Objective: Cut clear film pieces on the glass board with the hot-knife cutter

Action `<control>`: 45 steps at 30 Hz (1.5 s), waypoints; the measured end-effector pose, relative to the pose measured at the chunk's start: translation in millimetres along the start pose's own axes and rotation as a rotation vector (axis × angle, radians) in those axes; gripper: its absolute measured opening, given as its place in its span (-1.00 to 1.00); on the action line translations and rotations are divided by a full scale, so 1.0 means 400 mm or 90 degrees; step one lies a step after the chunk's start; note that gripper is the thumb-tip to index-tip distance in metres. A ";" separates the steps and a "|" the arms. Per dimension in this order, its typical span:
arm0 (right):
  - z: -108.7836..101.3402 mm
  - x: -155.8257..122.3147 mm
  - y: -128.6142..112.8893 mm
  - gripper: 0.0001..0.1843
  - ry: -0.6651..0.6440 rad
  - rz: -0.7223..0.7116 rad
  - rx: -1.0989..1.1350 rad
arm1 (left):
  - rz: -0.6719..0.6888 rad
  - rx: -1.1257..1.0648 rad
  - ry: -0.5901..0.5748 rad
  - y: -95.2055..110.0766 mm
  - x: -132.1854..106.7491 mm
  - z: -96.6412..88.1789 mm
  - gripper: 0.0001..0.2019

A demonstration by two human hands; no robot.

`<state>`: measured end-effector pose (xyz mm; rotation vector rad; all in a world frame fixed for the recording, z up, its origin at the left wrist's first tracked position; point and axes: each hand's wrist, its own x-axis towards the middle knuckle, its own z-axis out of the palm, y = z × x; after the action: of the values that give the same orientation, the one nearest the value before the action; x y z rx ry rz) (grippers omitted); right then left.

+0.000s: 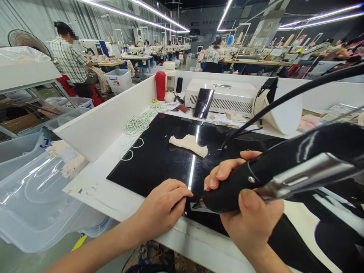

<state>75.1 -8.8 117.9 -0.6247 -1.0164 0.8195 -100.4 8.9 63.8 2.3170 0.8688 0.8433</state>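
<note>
My right hand (247, 204) is wrapped round the black handle of a corded tool (284, 167), whose tip points down-left at the near edge of a glossy black work plate (159, 159). My left hand (163, 206) lies on the plate beside that tip, its fingers curled and pressed together; what is under them is hidden. A small cream fabric piece (189, 144) lies alone in the middle of the plate. The tool's black cord (298, 91) arches up to the right.
White elastic loops (139, 123) lie at the plate's left. A phone (203, 103) leans on a white machine (222, 96) at the back, near a red cup (160, 85). Clear plastic bins (36, 193) sit at the left. Other people work at far tables.
</note>
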 end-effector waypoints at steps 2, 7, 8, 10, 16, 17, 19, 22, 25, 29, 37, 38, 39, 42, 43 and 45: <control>-0.003 -0.005 -0.004 -0.55 -0.003 0.001 -0.001 | 0.002 0.003 0.000 0.000 0.000 0.000 -0.73; -0.002 -0.010 0.001 -0.59 0.009 0.001 -0.026 | 0.006 0.008 -0.004 -0.003 0.000 0.002 -0.73; 0.000 -0.010 0.003 -0.61 0.011 0.001 -0.032 | 0.007 0.009 -0.005 -0.004 0.000 0.002 -0.73; 0.001 -0.010 0.006 -0.62 0.010 0.007 -0.037 | 0.012 0.015 -0.010 -0.005 0.001 0.002 -0.72; -0.020 0.023 -0.032 -0.53 0.007 -0.008 -0.080 | 0.113 0.083 -0.078 -0.005 0.007 -0.014 -0.69; -0.027 0.034 -0.046 -0.53 0.009 -0.014 -0.109 | 0.132 0.099 -0.089 -0.007 0.008 -0.018 -0.68; -0.041 0.057 -0.074 -0.53 0.006 -0.019 -0.156 | 0.166 0.125 -0.108 -0.012 0.010 -0.025 -0.66; -0.059 0.081 -0.099 -0.51 0.013 -0.031 -0.161 | 0.219 0.145 -0.134 -0.022 0.025 -0.034 -0.64; -0.071 0.087 -0.097 -0.46 0.029 -0.042 -0.157 | 0.258 0.144 -0.158 -0.031 0.065 -0.042 -0.67; -0.078 0.078 -0.076 -0.47 0.053 -0.062 -0.160 | 0.271 0.082 -0.221 -0.037 0.149 -0.053 -0.75; -0.079 0.059 -0.054 -0.56 0.085 -0.093 -0.141 | 0.242 -0.057 -0.368 -0.035 0.232 -0.041 -0.45; -0.078 0.057 -0.052 -0.55 0.087 -0.091 -0.137 | 0.241 -0.056 -0.378 -0.036 0.232 -0.038 -0.44; -0.078 0.056 -0.050 -0.55 0.086 -0.088 -0.133 | 0.242 -0.051 -0.387 -0.037 0.231 -0.036 -0.44; -0.076 0.054 -0.042 -0.55 0.082 -0.088 -0.123 | 0.253 -0.032 -0.391 -0.041 0.228 -0.032 -0.38; -0.076 0.054 -0.039 -0.55 0.081 -0.087 -0.121 | 0.256 -0.026 -0.388 -0.042 0.228 -0.031 -0.36; -0.076 0.056 -0.034 -0.54 0.079 -0.084 -0.118 | 0.263 -0.019 -0.384 -0.044 0.227 -0.029 -0.32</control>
<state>113.0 -0.4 127.0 -0.7488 -1.0144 0.5681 -60.8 88.1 93.3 2.5427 0.1219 0.2550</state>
